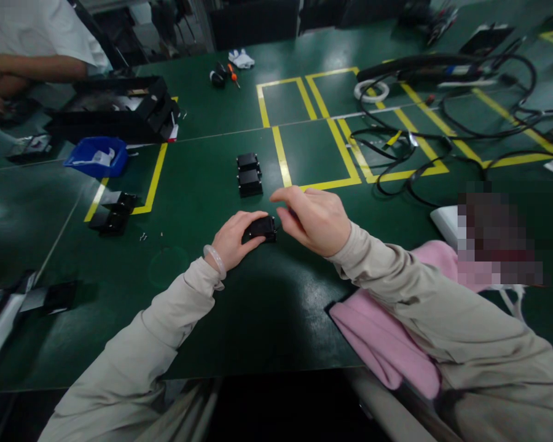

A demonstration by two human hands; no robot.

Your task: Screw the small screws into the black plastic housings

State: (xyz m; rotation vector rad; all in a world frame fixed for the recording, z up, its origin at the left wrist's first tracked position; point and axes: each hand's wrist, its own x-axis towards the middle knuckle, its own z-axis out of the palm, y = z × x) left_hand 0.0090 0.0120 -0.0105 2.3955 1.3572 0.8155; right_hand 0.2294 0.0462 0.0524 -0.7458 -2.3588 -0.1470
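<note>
A small black box [263,228] lies on the green table with my left hand [234,238] closed around its left end, thumb at the near side and fingers at the far side. My right hand [314,220] hovers just right of the box. Its index finger and thumb are apart, with the other fingers curled under, and nothing shows between them. Beyond the hands, two more black boxes [249,175] sit one behind the other.
To the left are more black parts [113,213], tiny screws [142,236], a blue bin [99,156] and a black tray [115,104] near a co-worker's arm [37,66]. Cables [442,132] spread at the right. Pink cloth [387,337] lies under my right forearm.
</note>
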